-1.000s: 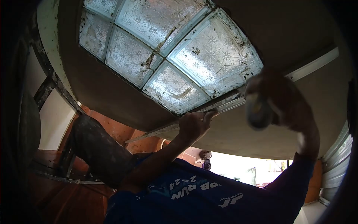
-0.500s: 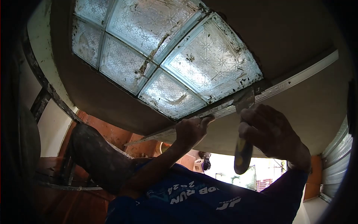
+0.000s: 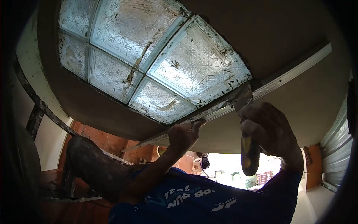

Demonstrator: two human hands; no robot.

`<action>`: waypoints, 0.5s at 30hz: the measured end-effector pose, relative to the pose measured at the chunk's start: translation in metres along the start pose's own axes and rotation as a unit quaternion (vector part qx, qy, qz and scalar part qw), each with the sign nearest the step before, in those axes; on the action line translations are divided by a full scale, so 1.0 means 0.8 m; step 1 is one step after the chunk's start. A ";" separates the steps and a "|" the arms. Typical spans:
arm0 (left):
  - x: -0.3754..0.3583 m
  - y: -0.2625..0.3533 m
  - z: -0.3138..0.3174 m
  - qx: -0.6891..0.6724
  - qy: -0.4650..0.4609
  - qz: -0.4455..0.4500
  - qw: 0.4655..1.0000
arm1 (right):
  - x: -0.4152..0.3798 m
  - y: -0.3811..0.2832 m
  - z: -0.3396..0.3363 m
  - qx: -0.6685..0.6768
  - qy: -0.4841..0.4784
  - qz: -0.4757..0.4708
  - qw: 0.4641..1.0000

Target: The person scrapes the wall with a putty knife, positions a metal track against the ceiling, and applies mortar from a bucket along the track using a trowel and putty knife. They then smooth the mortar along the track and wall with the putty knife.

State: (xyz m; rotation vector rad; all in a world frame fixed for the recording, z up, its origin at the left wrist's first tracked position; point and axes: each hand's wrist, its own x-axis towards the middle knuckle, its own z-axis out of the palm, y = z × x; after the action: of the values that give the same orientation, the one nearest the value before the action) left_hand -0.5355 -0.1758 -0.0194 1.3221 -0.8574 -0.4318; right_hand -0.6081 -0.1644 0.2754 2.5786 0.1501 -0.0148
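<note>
My left hand is closed around the lower edge of a long, pale metal straightedge, its thumb lying along the edge. The straightedge runs diagonally across a smooth, grey-brown plastered surface, just beside a glass-block panel. In my right hand is a putty knife, gripped near the top of its dark and yellow handle. Its wide, smeared blade touches or nearly touches the straightedge close to the corner of the glass; exact contact is hard to tell. Dark smears and bits mark the patterned glass.
The plastered surface spreads around the panel. At left are a dark, dirty metal frame and my bent knee. Below lie an orange-brown floor, a pale stool and a bright opening. Corrugated sheeting stands at right.
The view has shifted, so the glass panel and straightedge appear farther left. The putty knife's handle has swung to hang more upright. Both hands keep their grips.
</note>
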 end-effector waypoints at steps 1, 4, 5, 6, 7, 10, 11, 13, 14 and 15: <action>0.000 0.000 0.000 -0.003 -0.002 -0.004 1.000 | -0.001 0.000 0.000 0.005 -0.002 0.007 1.000; 0.001 0.000 0.004 -0.033 0.029 0.002 0.999 | -0.002 -0.005 -0.007 0.016 -0.007 0.026 1.000; 0.001 0.000 0.005 -0.047 0.044 0.006 0.998 | -0.001 -0.009 -0.012 0.019 -0.009 0.029 0.999; 0.000 0.000 0.005 -0.035 0.024 -0.008 0.999 | 0.000 -0.010 -0.016 0.028 0.000 0.024 0.999; 0.000 0.000 0.002 -0.023 0.004 -0.022 0.999 | 0.000 -0.012 -0.020 0.037 0.010 0.019 0.999; 0.001 0.003 -0.002 -0.010 -0.016 -0.040 0.999 | 0.001 -0.012 -0.024 0.080 0.060 0.013 0.995; 0.001 0.004 -0.002 -0.009 -0.017 -0.042 0.999 | 0.002 -0.013 -0.024 0.095 0.075 0.017 0.993; 0.000 0.004 -0.003 -0.016 -0.016 -0.036 0.999 | 0.004 -0.003 -0.018 0.083 0.076 0.022 0.993; 0.001 0.005 -0.003 -0.019 -0.014 -0.032 0.999 | 0.005 0.001 -0.015 0.077 0.073 0.023 0.994; 0.001 0.005 -0.003 -0.022 -0.011 -0.030 0.999 | 0.004 0.004 -0.015 0.070 0.062 0.021 0.995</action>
State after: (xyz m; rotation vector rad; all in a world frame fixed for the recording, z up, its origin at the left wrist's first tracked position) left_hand -0.5335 -0.1738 -0.0151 1.3068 -0.8235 -0.5093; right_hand -0.6049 -0.1607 0.2873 2.7225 0.1446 0.1554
